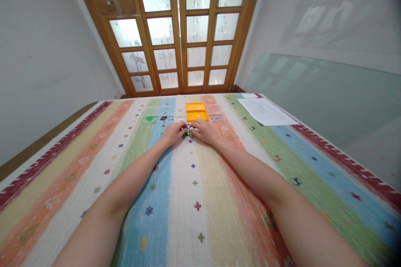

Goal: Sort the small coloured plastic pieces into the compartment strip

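Note:
A small cluster of green, blue and dark toy pieces (pixel 188 132) is between my two hands, low over the striped tablecloth. From its left side my left hand (pixel 173 134) pinches it with curled fingers. My right hand (pixel 204 131) closes on it from the right, thumb and fingertips together. The fingers hide much of the cluster, and its exact shape is too small to make out. Just beyond the hands stands an open yellow box (pixel 197 107) with a few small pale bits in it.
Left of the yellow box, a clear compartment box (pixel 172 110) holds green pieces (pixel 151 119) and dark red pieces (pixel 163 118). Another clear box (pixel 215 110), on the right, has blue bits. A written paper sheet (pixel 266 112) lies at the far right, near a glass panel (pixel 313 91).

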